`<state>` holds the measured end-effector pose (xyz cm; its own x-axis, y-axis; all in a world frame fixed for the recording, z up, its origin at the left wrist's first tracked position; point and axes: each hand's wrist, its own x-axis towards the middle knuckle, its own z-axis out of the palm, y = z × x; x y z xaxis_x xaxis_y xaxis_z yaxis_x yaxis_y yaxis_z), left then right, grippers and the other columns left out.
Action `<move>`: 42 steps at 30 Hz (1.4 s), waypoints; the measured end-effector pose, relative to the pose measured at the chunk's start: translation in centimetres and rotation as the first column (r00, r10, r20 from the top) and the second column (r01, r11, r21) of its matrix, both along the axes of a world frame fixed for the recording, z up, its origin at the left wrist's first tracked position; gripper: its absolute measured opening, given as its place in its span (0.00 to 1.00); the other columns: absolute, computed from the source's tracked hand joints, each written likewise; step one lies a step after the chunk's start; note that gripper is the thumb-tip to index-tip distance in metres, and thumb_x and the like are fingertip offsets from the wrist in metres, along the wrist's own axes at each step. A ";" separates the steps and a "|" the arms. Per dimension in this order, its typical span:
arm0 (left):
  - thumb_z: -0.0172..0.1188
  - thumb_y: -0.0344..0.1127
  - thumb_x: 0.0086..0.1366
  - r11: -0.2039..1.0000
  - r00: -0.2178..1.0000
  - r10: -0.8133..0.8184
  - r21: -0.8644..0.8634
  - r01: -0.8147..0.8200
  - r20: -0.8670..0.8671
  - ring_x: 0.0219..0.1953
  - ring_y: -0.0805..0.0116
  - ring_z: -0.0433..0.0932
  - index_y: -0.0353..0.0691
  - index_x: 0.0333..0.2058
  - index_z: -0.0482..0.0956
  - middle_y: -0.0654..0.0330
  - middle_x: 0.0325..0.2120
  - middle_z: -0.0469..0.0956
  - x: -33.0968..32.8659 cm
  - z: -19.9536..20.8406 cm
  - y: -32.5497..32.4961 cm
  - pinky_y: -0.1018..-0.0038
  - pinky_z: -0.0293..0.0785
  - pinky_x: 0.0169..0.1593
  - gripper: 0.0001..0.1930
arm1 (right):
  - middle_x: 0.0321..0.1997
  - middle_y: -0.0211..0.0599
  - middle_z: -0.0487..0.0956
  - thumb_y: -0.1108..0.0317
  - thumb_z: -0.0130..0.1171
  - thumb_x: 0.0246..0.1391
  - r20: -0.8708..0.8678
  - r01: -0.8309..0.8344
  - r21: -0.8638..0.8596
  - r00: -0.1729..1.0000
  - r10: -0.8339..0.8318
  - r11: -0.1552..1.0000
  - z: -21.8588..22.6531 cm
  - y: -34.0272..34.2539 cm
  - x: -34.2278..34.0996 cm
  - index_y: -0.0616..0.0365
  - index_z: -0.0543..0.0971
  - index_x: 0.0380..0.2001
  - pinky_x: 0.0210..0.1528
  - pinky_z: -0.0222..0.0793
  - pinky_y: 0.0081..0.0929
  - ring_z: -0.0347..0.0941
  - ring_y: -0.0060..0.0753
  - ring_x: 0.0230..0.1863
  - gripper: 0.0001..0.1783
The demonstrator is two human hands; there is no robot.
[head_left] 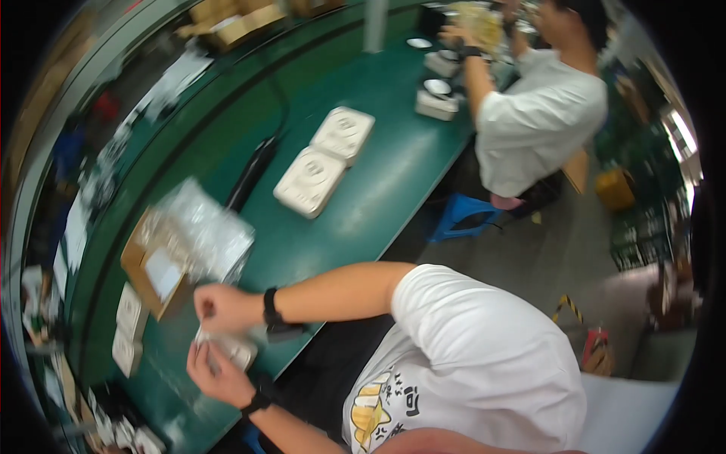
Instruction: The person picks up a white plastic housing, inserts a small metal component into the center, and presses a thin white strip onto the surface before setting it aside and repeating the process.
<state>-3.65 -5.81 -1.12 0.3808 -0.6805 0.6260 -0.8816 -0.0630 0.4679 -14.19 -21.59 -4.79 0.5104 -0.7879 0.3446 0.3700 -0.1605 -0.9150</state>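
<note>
My right hand (227, 307) is curled closed just above a small whitish piece (201, 334), blurred and too small to name. My left hand (219, 373) comes up from below with fingers bent together at the same piece. What either hand grips is not clear. Partly behind my hands, a white rounded box (242, 352) lies on the green table (363, 219). Close by stands an open cardboard box (149, 265) with clear plastic bags (200, 231) spilling over it.
Two white rounded boxes (310, 181) lie end to end on the table, beside a black handheld tool (252, 172) with a cord. More white boxes (128, 329) are at the left edge. A co-worker (541, 113) works at the far end, near a blue stool (463, 217).
</note>
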 end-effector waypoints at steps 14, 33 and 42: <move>0.81 0.28 0.69 0.999 0.979 -0.007 0.036 0.014 -0.203 0.47 0.53 0.91 0.36 0.44 0.94 0.52 0.41 0.92 -1.8 1.3 -1.5 0.62 0.85 0.54 0.08 | 0.42 0.23 0.85 0.78 0.74 0.70 0.058 -0.231 0.247 0.973 0.224 0.941 0.2 -1.6 -2.5 0.57 0.83 0.45 0.44 0.79 0.16 0.80 0.10 0.40 0.08; 0.81 0.30 0.70 0.974 0.816 -0.222 -0.161 0.159 -0.534 0.53 0.54 0.88 0.38 0.44 0.95 0.55 0.50 0.92 -0.5 1.0 -2.4 0.61 0.83 0.61 0.07 | 0.63 0.34 0.90 0.68 0.78 0.73 -0.118 -0.305 -0.172 0.950 0.288 0.937 1.6 -1.9 -4.0 0.53 0.88 0.66 0.54 0.78 0.21 0.83 0.21 0.59 0.21; 0.78 0.31 0.71 0.994 0.889 -0.100 -0.005 0.110 -0.446 0.62 0.51 0.84 0.42 0.45 0.94 0.53 0.58 0.89 0.1 0.9 -1.5 0.57 0.79 0.67 0.06 | 0.60 0.33 0.91 0.66 0.79 0.71 -0.213 -0.241 0.061 0.945 0.248 0.969 3.0 -2.2 -4.2 0.58 0.91 0.61 0.57 0.80 0.24 0.85 0.23 0.60 0.19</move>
<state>-3.59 -7.33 -0.20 0.5417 -0.7429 0.3933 -0.5832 0.0049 0.8123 -18.36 -23.79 -1.83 0.7483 -0.6387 0.1795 0.1855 -0.0583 -0.9809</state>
